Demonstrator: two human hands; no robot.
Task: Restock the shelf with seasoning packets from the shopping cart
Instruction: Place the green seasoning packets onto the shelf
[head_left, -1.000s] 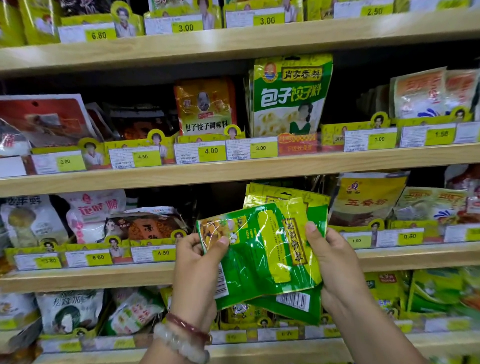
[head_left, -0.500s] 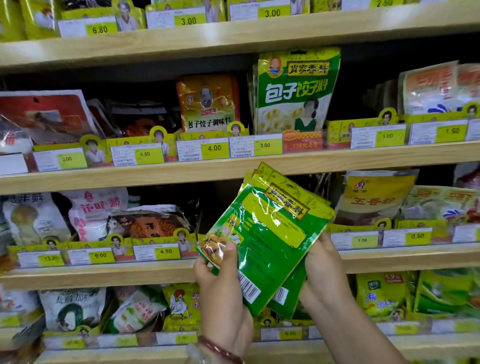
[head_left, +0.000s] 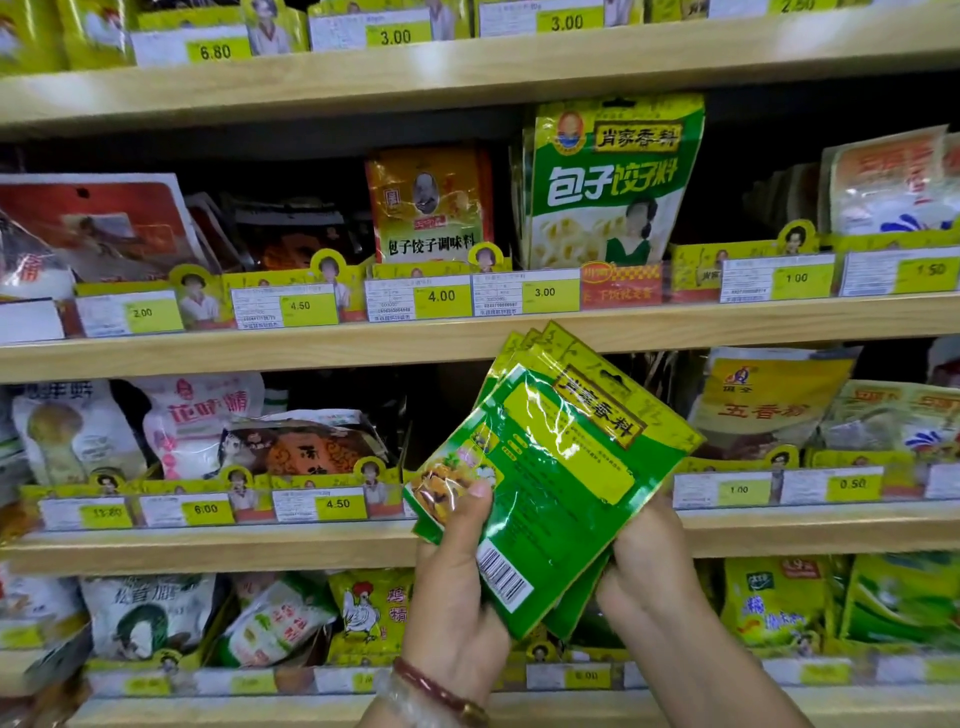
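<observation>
From the head view: a small stack of green seasoning packets (head_left: 556, 467) held up in front of the middle shelf (head_left: 208, 545), tilted, long side running from bottom left up to top right. Three top edges showing, so likely three packets. Left hand (head_left: 457, 587) curled round the bottom left corner, thumb pressed on the front. Right hand (head_left: 649, 566) cupped under the bottom right edge, fingers hidden behind. Dark gap in the shelf just behind and left of the packets, nearer the left hand. Probably the spot to fill. No shopping cart in sight.

packets (head_left: 561, 467) before shelf (head_left: 260, 353), between hands (head_left: 457, 587)
</observation>
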